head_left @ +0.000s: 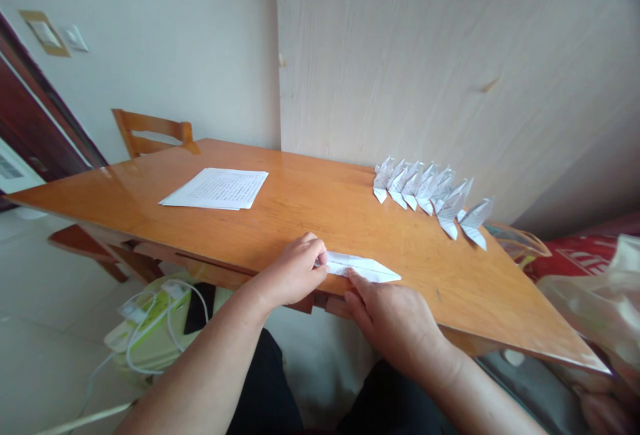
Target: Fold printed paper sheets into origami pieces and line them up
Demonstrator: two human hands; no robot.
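A narrow folded white paper [370, 269] with a pointed right end lies near the front edge of the wooden table [310, 202]. My left hand [300, 268] has its fingers curled closed over the paper's left end, which they hide. My right hand [393, 308] touches the paper's lower edge with an extended index finger, the other fingers curled under and partly hidden. Toward the back left of the table rests a stack of printed sheets [217, 188]. Several folded paper pieces [427, 188] stand in a row at the back right.
A wooden chair [155, 132] is behind the table's left end. Below the front edge at left, a pale green stool-like object [150, 335] holds white cables. Red and translucent bags [595, 282] are beyond the right end. A panel stands against the wall behind.
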